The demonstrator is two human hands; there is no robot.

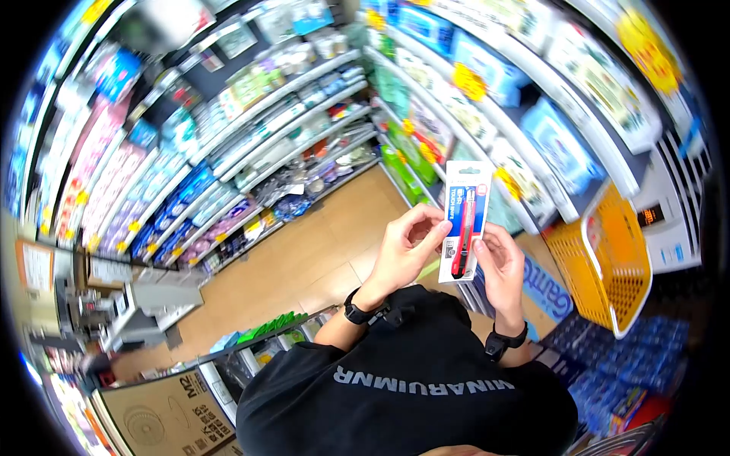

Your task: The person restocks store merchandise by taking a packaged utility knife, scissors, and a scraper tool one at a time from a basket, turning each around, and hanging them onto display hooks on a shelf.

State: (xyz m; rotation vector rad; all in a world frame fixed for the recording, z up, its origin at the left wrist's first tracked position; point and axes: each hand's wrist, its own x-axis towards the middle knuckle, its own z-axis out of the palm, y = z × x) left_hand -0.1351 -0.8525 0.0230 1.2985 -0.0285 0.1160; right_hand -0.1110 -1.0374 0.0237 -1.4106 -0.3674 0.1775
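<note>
Left hand (407, 247), thumb and fingers pinching the left edge of one carded red-and-black utility knife (465, 224); right hand (502, 270), gripping its right edge, slightly nearer; held before the wearer's black shirt (411, 357). Tan floor (334, 228) beyond, left. Yellow basket (625, 262), right. Printed brown carton (163, 414), near left.
</note>
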